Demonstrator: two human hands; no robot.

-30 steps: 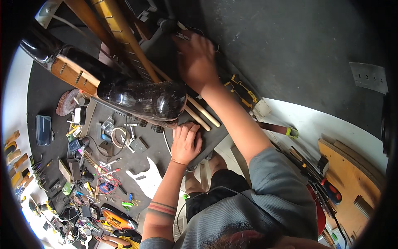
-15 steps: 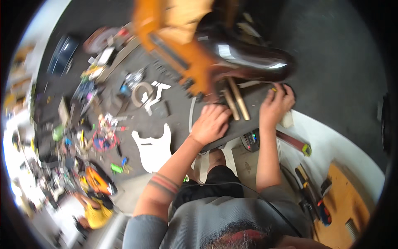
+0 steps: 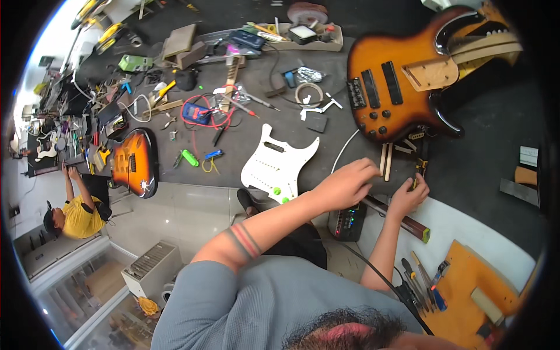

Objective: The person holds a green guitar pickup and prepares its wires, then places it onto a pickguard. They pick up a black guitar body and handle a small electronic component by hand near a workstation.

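Observation:
My left hand (image 3: 349, 185) is raised near the bench's front edge, its fingers loosely bent and thumb apart, with nothing visible in them. Just beyond its fingertips lie two pale wooden sticks (image 3: 385, 161). My right hand (image 3: 408, 197) is closed around the near end of a slim yellow-and-black handled tool (image 3: 421, 166); its exact kind is unclear. Past both hands lies a sunburst electric bass (image 3: 373, 64) with black pickups and knobs, its neck side propped at the far right. A white guitar pickguard (image 3: 280, 163) with green dots rests left of my left hand.
A tape roll (image 3: 309, 95), a blue multimeter (image 3: 196, 114) with leads and many small tools cover the bench leftward. A second sunburst guitar body (image 3: 135, 162) lies near a person in yellow (image 3: 83, 214). Below the right edge, hand tools (image 3: 426, 286) stand by a wooden board.
My view has swung, so the bass now sits further right. My left hand has lifted away from beside the wooden sticks. The right hand stays near the bench edge, fingers closed.

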